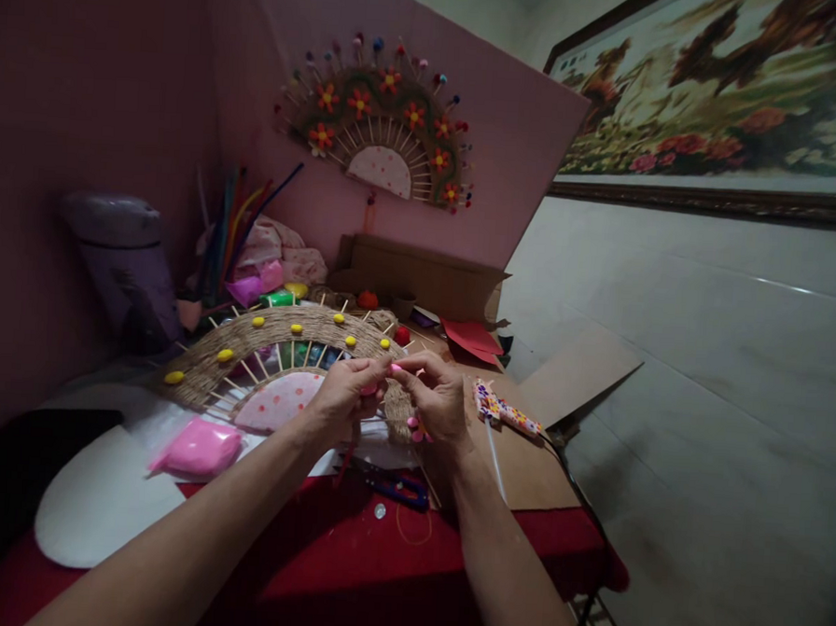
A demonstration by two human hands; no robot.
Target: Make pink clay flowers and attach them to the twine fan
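Observation:
A small bit of pink modelling clay is pinched between the fingertips of both hands. My left hand is closed, with more pink showing between its curled fingers. Closed at the thumb and forefinger, my right hand meets it from the other side. Behind them lies a fan-shaped frame of sticks wound with twine, dotted with yellow clay balls. Its half-round base is pale pink with red spots. Pink petals sit on the fan's right end, partly hidden by my right hand.
A bag of pink clay and a white rounded board lie at left. Blue-handled scissors rest on the red cloth. At right are cardboard and a flower-patterned glue gun. A finished fan hangs behind.

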